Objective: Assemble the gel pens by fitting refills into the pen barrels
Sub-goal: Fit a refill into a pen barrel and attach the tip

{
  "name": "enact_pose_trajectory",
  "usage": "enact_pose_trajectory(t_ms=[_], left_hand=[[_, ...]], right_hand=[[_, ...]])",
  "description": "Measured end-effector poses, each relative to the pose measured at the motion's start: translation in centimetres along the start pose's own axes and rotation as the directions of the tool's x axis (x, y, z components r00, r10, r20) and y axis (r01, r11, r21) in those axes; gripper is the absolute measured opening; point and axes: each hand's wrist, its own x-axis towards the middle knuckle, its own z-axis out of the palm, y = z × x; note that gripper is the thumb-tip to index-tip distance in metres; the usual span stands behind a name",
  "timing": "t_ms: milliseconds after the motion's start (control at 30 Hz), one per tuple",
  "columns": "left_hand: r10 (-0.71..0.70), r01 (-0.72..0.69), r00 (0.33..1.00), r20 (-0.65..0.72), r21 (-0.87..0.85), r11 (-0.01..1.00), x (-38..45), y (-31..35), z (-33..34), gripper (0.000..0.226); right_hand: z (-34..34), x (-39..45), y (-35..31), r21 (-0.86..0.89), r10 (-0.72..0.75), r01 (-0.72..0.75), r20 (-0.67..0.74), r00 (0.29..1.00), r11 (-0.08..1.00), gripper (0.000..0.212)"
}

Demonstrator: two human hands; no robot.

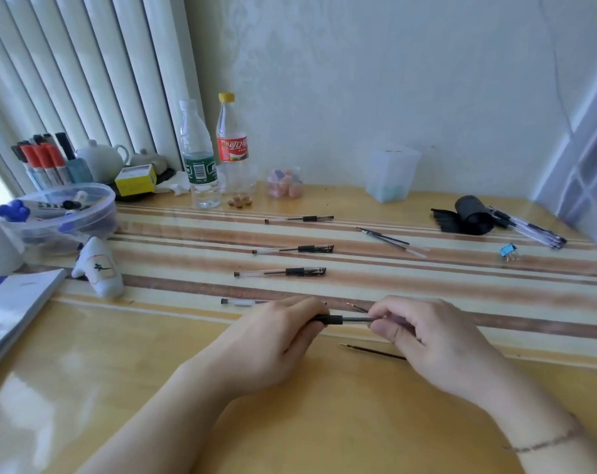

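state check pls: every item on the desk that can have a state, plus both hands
left hand: grips held pen barrel
right hand: pinches the barrel's other end
three pens: lying flat, apart, in a row
loose refill: flat on desk, untouched
water bottle: upright, capped
cola bottle: upright, capped

Both forearms reach in from the lower edge and angle toward each other, the hands meeting near the middle. The left hand (273, 340) lies back up, its fingers curled round a pen barrel (329, 319). The right hand (427, 336) faces it, thumb and fingertips pinching the barrel's other end. A thin dark band circles the right wrist.
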Motion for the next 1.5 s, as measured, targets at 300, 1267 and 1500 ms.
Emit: enact_pose_trajectory(t_ms=[300, 1267, 1500], left_hand=[[-0.015, 0.012, 1.000, -0.022, -0.114, 0.993, 0.0, 0.0, -0.9, 0.015], [-0.113, 0.126, 0.990, -0.080, 0.168, 0.978, -0.6, 0.0, -1.2, 0.029], [-0.004, 0.042, 0.982, -0.189, 0.197, 0.979, -0.6, -0.1, 0.3, 0.019]], right_hand=[[-0.7, 0.0, 0.9, 0.055, -0.002, 0.002, -0.006, 1.000, 0.998, 0.017], [-0.4, 0.3, 0.9, 0.089, 0.080, -0.072, -0.091, 0.993, 0.993, 0.013], [0.6, 0.1, 0.3, 0.190, 0.044, -0.033, -0.050, 0.998, 0.981, 0.052]])
